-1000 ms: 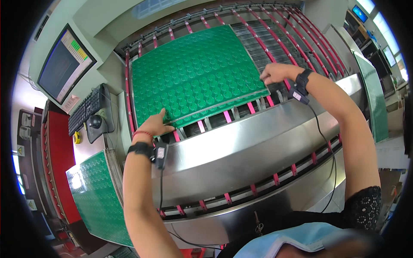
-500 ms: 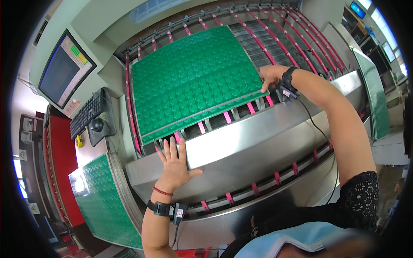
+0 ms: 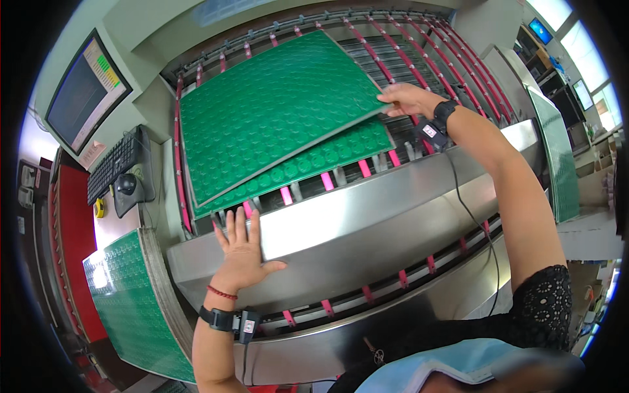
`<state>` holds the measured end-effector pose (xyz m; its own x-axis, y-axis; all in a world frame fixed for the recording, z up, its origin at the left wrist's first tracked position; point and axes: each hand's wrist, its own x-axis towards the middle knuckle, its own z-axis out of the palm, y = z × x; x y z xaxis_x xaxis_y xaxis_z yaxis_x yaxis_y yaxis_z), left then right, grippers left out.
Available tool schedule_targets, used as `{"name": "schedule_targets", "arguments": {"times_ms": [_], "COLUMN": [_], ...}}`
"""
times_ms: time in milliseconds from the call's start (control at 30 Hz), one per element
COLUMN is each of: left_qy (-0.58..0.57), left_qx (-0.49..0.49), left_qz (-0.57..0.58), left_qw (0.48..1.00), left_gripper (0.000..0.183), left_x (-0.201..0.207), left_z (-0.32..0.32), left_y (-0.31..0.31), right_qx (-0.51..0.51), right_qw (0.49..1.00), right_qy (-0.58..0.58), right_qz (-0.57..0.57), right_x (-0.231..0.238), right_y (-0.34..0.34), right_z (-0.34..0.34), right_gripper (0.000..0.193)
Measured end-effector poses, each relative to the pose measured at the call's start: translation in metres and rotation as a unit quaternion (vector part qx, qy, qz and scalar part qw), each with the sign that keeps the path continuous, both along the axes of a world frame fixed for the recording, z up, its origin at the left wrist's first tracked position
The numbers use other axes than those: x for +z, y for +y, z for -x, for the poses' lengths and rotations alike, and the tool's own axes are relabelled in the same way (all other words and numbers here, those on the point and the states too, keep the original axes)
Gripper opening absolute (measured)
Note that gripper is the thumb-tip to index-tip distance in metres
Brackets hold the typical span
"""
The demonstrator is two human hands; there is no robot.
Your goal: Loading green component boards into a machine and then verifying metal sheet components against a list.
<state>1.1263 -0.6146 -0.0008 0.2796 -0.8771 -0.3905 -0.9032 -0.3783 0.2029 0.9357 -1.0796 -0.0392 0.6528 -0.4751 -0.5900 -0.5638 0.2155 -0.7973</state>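
Two green panels with rows of round shapes lie one over the other on the machine's pink-striped conveyor bed. My right hand (image 3: 405, 100) pinches the near right corner of the upper green panel (image 3: 282, 105), which is tilted up on that side. Beneath it, the near strip of the lower green panel (image 3: 327, 154) shows; the rest is hidden. My left hand (image 3: 244, 252) is flat with fingers spread on the steel front ledge (image 3: 341, 219), its fingertips close to the panels' near left corner.
At the left stand a monitor (image 3: 86, 95), a black keyboard (image 3: 118, 157), a mouse (image 3: 125, 184) and a yellow tape measure (image 3: 99, 208). A stack of green panels (image 3: 137, 308) leans below them. Another green panel (image 3: 553, 157) stands upright at the right. Cables hang from both wrists.
My right hand has raised the upper panel's near right corner, uncovering the panel beneath. My left hand stays spread on the ledge. The whole view has shifted slightly.
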Motion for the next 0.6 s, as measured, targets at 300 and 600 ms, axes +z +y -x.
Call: {"name": "schedule_targets", "arguments": {"times_ms": [300,600], "left_qy": [0.0,-0.004], "left_qx": [0.09,0.177], "left_qz": [0.006,0.07], "left_qw": [0.996,0.982], "left_gripper": [0.119,0.093], "left_x": [0.01,0.027], "left_z": [0.023,0.095], "left_y": [-0.008,-0.045], "right_qx": [-0.11,-0.157], "right_qw": [0.988,0.963], "right_qy": [-0.112,-0.05], "right_qz": [-0.003,0.213], "right_x": [0.058,0.086], "right_y": [-0.064,-0.218], "right_z": [0.026,0.256], "right_gripper": [0.019,0.016]}}
